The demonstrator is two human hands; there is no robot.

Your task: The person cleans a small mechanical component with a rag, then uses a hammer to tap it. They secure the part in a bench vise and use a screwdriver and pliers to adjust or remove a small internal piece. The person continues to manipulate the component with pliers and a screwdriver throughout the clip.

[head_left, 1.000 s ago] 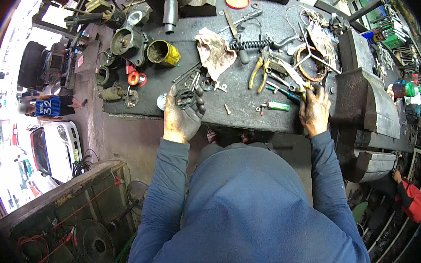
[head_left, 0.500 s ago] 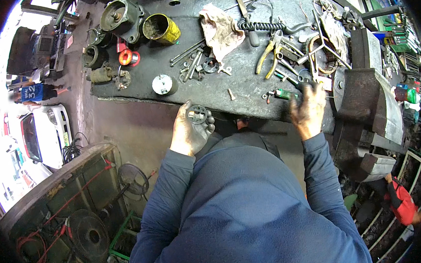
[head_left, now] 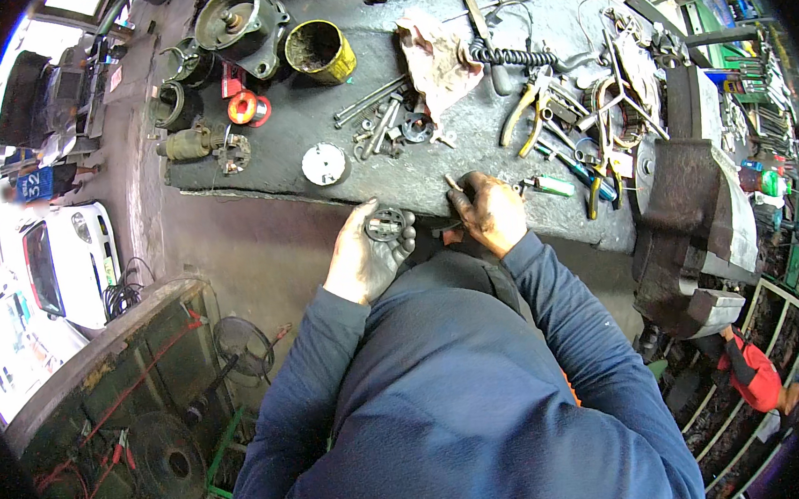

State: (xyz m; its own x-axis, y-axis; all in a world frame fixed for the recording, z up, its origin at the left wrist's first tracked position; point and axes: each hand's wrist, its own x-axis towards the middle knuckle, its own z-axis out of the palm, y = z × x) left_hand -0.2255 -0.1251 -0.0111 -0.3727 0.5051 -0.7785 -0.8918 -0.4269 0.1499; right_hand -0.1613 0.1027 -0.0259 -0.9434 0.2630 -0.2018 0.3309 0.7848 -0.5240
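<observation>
In my left hand [head_left: 362, 252], the fingers curl around a round black part [head_left: 384, 224] with metal pieces in its middle, held just off the bench's front edge. My right hand [head_left: 491, 216] is closed at that edge, thumb and fingers together on a small bolt [head_left: 452, 183]. Its lower end is hidden by the fingers. Just right of this hand lies a green and white tube-like item [head_left: 554, 186]. Beyond the left hand stands a white-topped round can [head_left: 324, 164]. Loose bolts [head_left: 381, 131] and another dark ring-shaped part [head_left: 416, 127] lie farther back.
On the dark workbench [head_left: 263, 187] are a yellow can [head_left: 338, 59], a rag [head_left: 436, 64], yellow-handled pliers [head_left: 527, 117], a solder spool [head_left: 248, 108] and a motor housing [head_left: 237, 28]. A large vise [head_left: 688, 217] stands right. A person in red [head_left: 755, 373] is at far right.
My right hand has come left and down from above the tools, and its spread fingers have closed on the small bolt. The left hand keeps its hold on the round part. The view has shifted slightly.
</observation>
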